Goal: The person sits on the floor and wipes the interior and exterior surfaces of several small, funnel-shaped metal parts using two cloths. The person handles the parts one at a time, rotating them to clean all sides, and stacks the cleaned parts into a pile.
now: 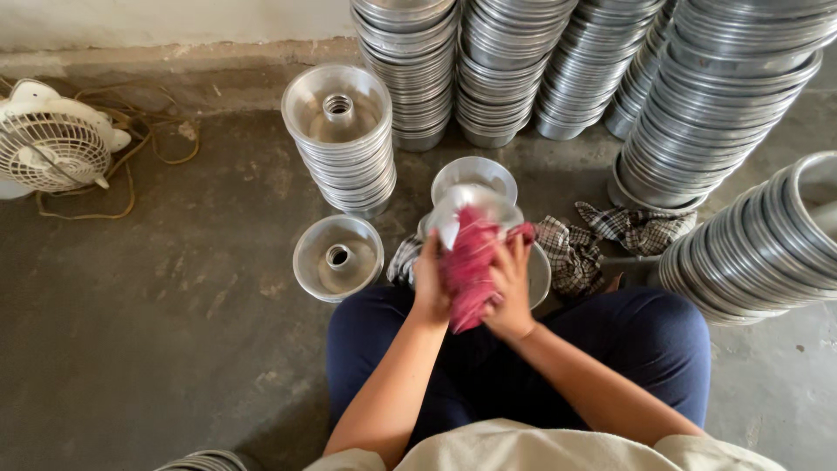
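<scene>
Polishing in hand: left hand (429, 281) clasped round the near side of a small aluminium ring mould (471, 209), fingers curled and gripping its wall; right hand (508, 292) closed on a bunched red cloth (468, 266), pressing it against the mould's outer face. Mould held tilted, just above the fingertips, over the lap, between both palms.

To do it well, as a judgement: keep the left grip firm so the thin metal cannot spin; turn the mould a little at a time under the cloth rather than chasing it round; work the cloth into the rim fold; keep fingertips off the wiped surface.

Count, as far as visible:
- One mould in the hands, and what looks like two more nested behind it, just beyond the fingers (475, 174).
- One single tube pan (337, 257) on the floor, left of the left fingers.
- One short stack of tube pans (340, 144) beyond that.
- Four tall stacks of pans (514, 65) along the wall, well beyond the fingertips, then one larger stack (724, 96) to the right.
- One leaning stack (763, 249) right of the right hand.
- One checked cloth (602, 240), crumpled, just right of the right fingers.
- One small white fan (52, 144) with a tangled cord (139, 148), well left.

Single pans within each stack too many and too close to count.
</scene>
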